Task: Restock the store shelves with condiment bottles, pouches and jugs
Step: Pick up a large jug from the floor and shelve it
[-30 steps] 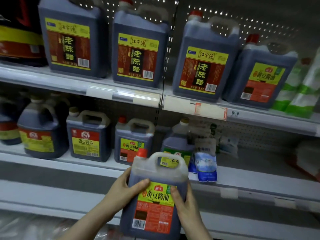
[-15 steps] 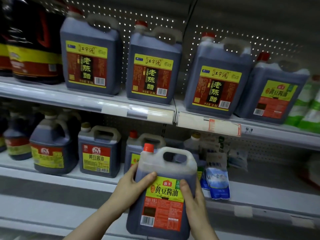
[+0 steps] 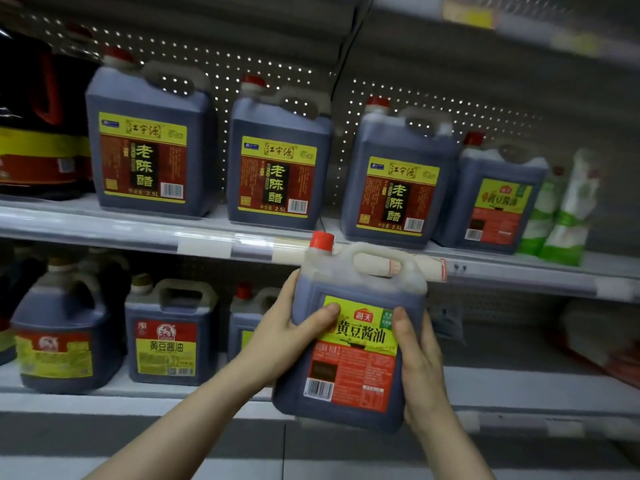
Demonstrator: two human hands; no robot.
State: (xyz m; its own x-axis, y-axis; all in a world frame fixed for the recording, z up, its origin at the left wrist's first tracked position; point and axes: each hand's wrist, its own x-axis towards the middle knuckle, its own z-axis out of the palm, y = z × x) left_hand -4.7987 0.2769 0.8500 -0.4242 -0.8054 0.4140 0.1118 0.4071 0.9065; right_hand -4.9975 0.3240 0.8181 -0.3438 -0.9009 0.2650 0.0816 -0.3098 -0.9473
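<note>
Fingers [image 3: 325, 315] round the jug [image 3: 349, 368], now higher, cap [image 3: 322, 241] at shelf edge [image 3: 207, 244]

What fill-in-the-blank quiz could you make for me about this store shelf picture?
1. The jug gripped by the left hand and right hand has a ____ cap.
2. The vinegar jugs in a row above it number ____.
3. Each of those is marked ____ L.
4. The green-and-white pouches stand to the ____ of all the jugs on that shelf.
Missing words: red; three; 2.5; right.
</note>
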